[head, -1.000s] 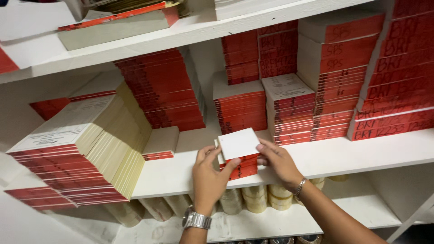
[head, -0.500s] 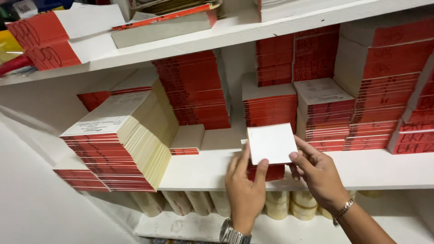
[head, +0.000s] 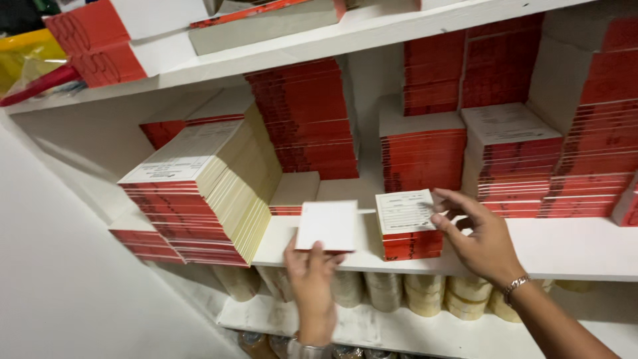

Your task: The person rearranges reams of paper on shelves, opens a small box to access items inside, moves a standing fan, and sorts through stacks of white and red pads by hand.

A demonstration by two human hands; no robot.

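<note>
My left hand (head: 311,276) grips a thin booklet (head: 327,226) with a blank white cover and red spine, held flat just in front of the middle shelf (head: 571,249). My right hand (head: 475,236) rests its fingertips on the right edge of a short stack of red-spined booklets (head: 409,226) whose top sheet is a printed form. That stack sits at the shelf's front edge, just right of the held booklet.
Tall piles of red-spined booklets (head: 306,116) fill the back of the shelf, and a leaning pile (head: 206,193) overhangs at the left. Rolls of tape (head: 425,292) line the shelf below. More booklets (head: 93,40) lie on the top shelf. A white wall (head: 66,266) closes the left.
The white-covered booklet came off the short stack and moved left in my left hand, baring the printed form beneath. My right hand stayed at the stack's right edge. The view shifted left.
</note>
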